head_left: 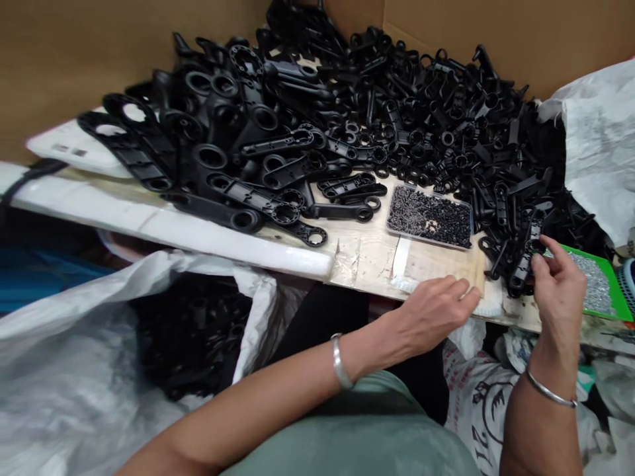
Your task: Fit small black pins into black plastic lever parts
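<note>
open wood (364, 254) left of the tray (429, 240); black parts (436, 112) heaped behind it

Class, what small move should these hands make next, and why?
Probably draw the long black part toward the left hand: the right hand has thumb and finger at its edge, while the left hand rests at the worktop's front, no part visible in it.

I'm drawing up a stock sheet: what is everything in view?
Black parts: too many to count, heaped on worktop
Worktop: one, pale, centre
Clear tray: one, small dark pieces inside
Green tray: one, silvery pieces inside, right
Cardboard: brown, behind
White device: one, left
White sack: one, black contents, lower left
Printed sack: one, white, below worktop
Bracelets: two, silvery, wrists
Left hand: one, worktop's front edge
Right hand: one, at black parts
</note>
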A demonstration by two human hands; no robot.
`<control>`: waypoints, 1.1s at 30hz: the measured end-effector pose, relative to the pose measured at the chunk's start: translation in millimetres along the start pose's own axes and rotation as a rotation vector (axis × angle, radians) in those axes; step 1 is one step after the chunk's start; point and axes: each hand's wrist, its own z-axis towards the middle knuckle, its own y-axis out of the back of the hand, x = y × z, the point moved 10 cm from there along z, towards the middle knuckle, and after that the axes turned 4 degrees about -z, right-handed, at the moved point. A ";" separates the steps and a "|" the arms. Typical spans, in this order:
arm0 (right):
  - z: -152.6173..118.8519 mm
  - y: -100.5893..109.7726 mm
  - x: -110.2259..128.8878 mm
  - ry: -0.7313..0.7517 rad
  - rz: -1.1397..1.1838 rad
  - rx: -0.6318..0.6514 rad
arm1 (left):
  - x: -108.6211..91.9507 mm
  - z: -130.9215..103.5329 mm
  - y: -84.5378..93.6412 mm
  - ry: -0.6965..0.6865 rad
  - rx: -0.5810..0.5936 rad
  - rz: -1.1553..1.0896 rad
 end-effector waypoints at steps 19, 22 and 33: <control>-14.7 -14.9 -23.8 0.046 0.078 0.101 | -31.3 50.4 -32.1 -0.167 -0.028 0.279; -17.5 -15.0 -15.0 0.105 -0.069 0.074 | -21.9 50.2 -45.9 -0.077 0.084 0.268; -20.5 -39.3 -43.6 -0.226 0.415 0.255 | 7.7 67.4 -64.1 -0.009 0.213 -0.043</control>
